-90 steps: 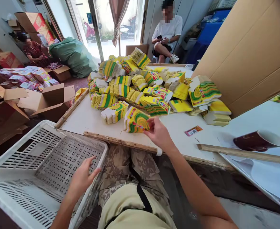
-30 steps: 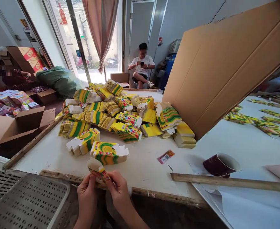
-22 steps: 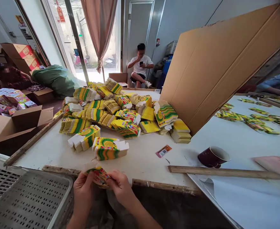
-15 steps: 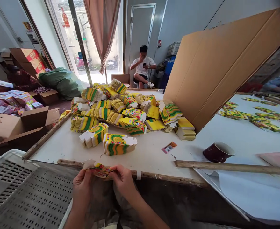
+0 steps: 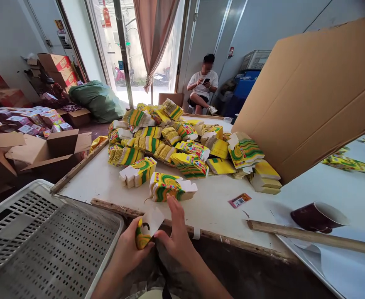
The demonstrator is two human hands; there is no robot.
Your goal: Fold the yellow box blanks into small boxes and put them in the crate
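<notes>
My left hand (image 5: 127,250) is closed around a small yellow and green paperboard box (image 5: 143,240), its white end flap standing up and outward. It is held just over the near edge of the table. Close beside it, my right hand (image 5: 179,234) is open, fingers stretched toward the table and thumb near the box's flap; I cannot tell whether the thumb touches it. Beyond the fingertips lies a bundle of flattened boxes (image 5: 166,187), with a smaller bundle (image 5: 141,170) left of it. A large heap of similar bundles (image 5: 151,143) covers the table behind them.
A white perforated crate (image 5: 60,238) stands at lower left. A tall cardboard sheet (image 5: 307,99) rises on the right. A dark mug (image 5: 308,216), a wooden strip (image 5: 294,232) and a small orange packet (image 5: 240,200) lie on the table (image 5: 213,216). A person (image 5: 202,81) sits behind with a phone.
The box has turned from lying flat between both hands to being held in my left hand with its flap raised. My right hand has let go and spread. The view has shifted left.
</notes>
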